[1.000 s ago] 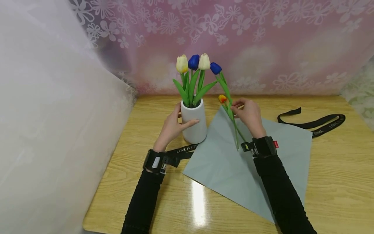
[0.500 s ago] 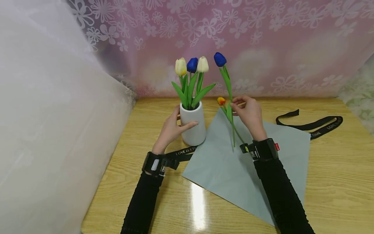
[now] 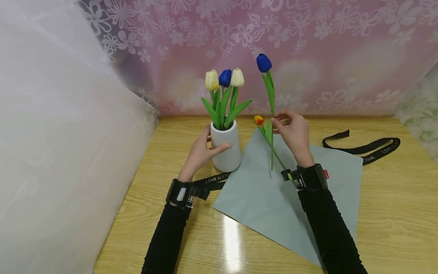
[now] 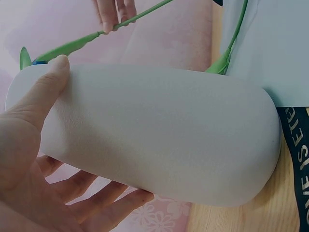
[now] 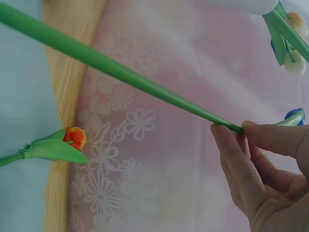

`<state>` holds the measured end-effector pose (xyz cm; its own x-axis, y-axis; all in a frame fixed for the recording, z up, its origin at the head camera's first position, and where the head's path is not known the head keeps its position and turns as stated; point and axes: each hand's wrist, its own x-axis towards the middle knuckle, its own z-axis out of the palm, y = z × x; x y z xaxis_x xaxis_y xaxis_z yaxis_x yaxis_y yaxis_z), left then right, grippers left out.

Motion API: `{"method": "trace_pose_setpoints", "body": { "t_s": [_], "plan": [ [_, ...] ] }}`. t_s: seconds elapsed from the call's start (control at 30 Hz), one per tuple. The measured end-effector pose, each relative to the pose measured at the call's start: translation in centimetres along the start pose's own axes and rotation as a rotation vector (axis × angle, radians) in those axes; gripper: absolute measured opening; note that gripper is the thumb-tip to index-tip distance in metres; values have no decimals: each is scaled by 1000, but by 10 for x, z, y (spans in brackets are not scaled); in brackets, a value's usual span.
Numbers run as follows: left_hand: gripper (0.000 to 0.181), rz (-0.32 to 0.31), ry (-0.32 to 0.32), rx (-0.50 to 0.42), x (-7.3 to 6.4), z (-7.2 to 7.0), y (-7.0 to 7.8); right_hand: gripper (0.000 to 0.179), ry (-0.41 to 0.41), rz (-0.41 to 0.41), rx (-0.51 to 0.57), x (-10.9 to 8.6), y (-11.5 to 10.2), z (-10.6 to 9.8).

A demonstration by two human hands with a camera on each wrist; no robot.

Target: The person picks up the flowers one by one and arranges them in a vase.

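Note:
My left hand [image 3: 202,152] grips the white vase [image 3: 226,148], its thumb across the front and the fingers round the far side. Two cream tulips and one blue tulip stand in the vase, their green leaves spreading over its rim. My right hand [image 3: 293,131] pinches the stem of another blue tulip [image 3: 264,63] between thumb and fingertips. That tulip is held upright to the right of the vase, its stem end hanging over the grey-blue paper. Beneath it, an orange-red tulip [image 3: 258,120] lies on the paper; the right wrist view shows its bloom [image 5: 75,138] past the paper's edge.
The grey-blue wrapping paper [image 3: 253,201] lies on the wooden table [image 3: 147,224]. A black lettered ribbon [image 3: 369,147] curls at the right, and more black ribbon [image 3: 215,179] lies at the vase's foot. Pink flowered cloth [image 3: 308,53] hangs behind the table.
The right hand has raised the blue tulip and turned it upright, its bloom moving up and right, away from the vase. The left hand keeps its hold on the vase.

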<state>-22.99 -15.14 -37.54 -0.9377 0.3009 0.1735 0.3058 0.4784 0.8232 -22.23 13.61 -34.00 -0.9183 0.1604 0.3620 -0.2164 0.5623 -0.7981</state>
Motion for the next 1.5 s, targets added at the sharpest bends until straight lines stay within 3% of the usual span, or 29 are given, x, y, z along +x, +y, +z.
{"method": "trace_pose_setpoints", "body": {
  "t_s": [0.47,0.77,1.2,1.5],
  "plan": [
    [85,9,-1,-6,0,0,-1,26,99,-75,-22,-4,-12,-6],
    [86,1,-4,-13,-1,-1,0,27,118,-77,31,-8,-20,-8],
    [86,8,-7,-6,0,0,2,25,136,-107,221,-19,-39,-10],
    [87,-9,-8,-10,-1,-1,2,26,169,-212,219,-18,-62,-11]
  ]
}}
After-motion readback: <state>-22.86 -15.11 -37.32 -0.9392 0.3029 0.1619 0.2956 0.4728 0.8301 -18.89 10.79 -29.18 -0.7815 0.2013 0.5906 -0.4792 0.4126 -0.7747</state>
